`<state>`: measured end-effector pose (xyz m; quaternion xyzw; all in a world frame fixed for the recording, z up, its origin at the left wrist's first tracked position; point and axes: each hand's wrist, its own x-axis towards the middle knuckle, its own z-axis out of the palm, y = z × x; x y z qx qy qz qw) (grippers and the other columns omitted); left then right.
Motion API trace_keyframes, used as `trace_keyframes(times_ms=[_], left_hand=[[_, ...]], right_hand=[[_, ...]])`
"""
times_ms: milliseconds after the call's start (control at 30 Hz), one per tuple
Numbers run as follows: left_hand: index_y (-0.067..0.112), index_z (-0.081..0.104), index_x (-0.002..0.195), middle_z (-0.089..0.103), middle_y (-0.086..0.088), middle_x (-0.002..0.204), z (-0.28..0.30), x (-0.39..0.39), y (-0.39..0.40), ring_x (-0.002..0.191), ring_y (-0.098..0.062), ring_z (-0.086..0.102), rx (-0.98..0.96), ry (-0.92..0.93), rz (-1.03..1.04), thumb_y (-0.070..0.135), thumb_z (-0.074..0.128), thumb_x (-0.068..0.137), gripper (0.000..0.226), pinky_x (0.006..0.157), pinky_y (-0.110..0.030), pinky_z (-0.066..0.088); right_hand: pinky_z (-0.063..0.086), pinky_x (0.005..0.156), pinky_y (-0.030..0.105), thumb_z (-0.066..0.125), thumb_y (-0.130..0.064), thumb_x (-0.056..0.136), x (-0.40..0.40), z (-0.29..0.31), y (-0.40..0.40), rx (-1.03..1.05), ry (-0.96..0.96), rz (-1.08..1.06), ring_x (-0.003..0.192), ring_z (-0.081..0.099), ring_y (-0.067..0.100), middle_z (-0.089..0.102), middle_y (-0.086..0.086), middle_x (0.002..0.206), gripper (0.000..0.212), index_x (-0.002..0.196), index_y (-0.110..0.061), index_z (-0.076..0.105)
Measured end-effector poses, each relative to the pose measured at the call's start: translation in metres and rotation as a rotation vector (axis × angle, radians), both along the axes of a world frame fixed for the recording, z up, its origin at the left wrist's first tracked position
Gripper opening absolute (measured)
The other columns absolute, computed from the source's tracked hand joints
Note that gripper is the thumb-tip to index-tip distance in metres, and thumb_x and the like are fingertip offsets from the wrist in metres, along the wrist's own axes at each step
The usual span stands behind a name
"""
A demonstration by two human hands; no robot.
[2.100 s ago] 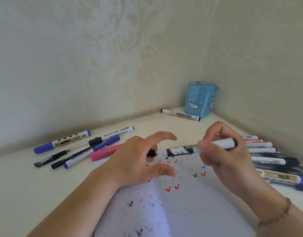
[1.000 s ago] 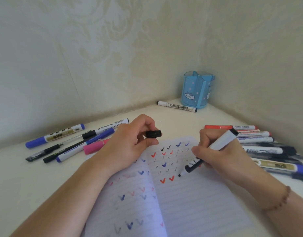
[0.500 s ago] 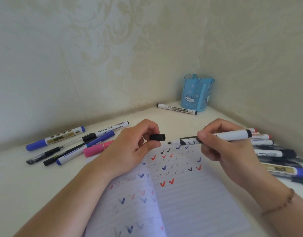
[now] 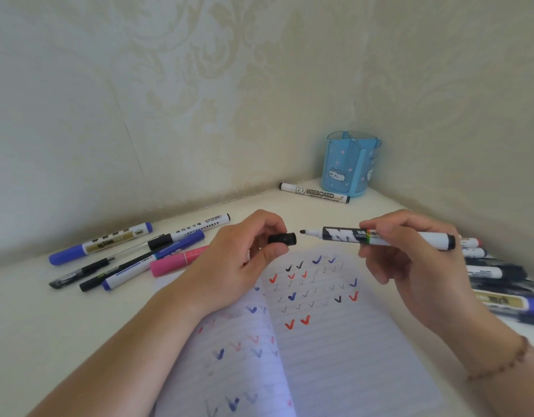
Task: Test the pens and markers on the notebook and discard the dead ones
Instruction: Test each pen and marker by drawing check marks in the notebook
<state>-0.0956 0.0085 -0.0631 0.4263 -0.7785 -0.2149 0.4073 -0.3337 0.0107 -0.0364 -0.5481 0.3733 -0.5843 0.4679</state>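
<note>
Nearest, the open notebook [image 4: 335,356] lies flat, its lined pages covered with red, blue and black check marks. Just above the notebook, the left hand [image 4: 238,266] pinches a small black cap [image 4: 282,238] between thumb and curled fingers. The right hand [image 4: 410,260] grips a white marker [image 4: 377,236], horizontal, its bare black tip pointing at the cap, a little apart. Left of the notebook lies a group of pens [image 4: 133,254]; right of it, a row of markers [image 4: 494,272]. Behind the notebook, on the cream table [image 4: 34,311], a whiteboard marker [image 4: 315,193] lies before a blue pen holder [image 4: 350,164] in the wallpapered corner.
</note>
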Motion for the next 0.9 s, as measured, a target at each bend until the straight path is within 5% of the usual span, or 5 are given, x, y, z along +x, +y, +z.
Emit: trace_keyframes(times_ms=[200, 433, 667, 900], left_hand=[[0.032, 0.054, 0.105, 0.063, 0.016, 0.092, -0.001, 0.000, -0.001, 0.079, -0.012, 0.063, -0.032, 0.011, -0.034, 0.042, 0.055, 0.094, 0.015, 0.074, -0.034, 0.054], [0.024, 0.059, 0.095, 0.066, 0.013, 0.073, -0.001, -0.006, 0.002, 0.060, -0.011, 0.064, -0.009, 0.220, -0.050, 0.018, 0.067, 0.086, 0.014, 0.064, -0.019, 0.051], [0.017, 0.059, 0.088, 0.065, -0.007, 0.061, -0.002, -0.008, 0.007, 0.052, -0.019, 0.063, 0.082, 0.309, -0.047, 0.015, 0.068, 0.082, 0.011, 0.058, -0.023, 0.052], [0.013, 0.059, 0.086, 0.065, 0.000, 0.060, -0.002, -0.008, 0.007, 0.053, -0.017, 0.063, 0.077, 0.273, -0.028, 0.005, 0.069, 0.084, 0.013, 0.058, -0.019, 0.051]], right_hand=[[0.027, 0.048, 0.027, 0.072, -0.016, 0.070, 0.002, 0.003, 0.000, 0.068, 0.110, 0.117, 0.038, 0.044, 0.024, 0.067, 0.016, 0.061, 0.003, 0.070, -0.016, 0.074], [0.023, 0.056, 0.038, 0.077, -0.027, 0.063, 0.007, 0.003, 0.000, 0.166, 0.048, 0.149, 0.036, 0.048, 0.024, 0.072, 0.019, 0.072, 0.013, 0.071, -0.017, 0.074], [0.027, 0.055, 0.032, 0.084, -0.041, 0.058, 0.009, -0.003, -0.002, 0.206, 0.053, 0.200, 0.039, 0.053, 0.022, 0.073, 0.021, 0.078, 0.034, 0.077, -0.016, 0.075], [0.026, 0.054, 0.031, 0.069, -0.023, 0.070, 0.012, -0.003, 0.000, 0.211, 0.067, 0.205, 0.036, 0.049, 0.022, 0.072, 0.021, 0.077, 0.014, 0.078, -0.013, 0.077]])
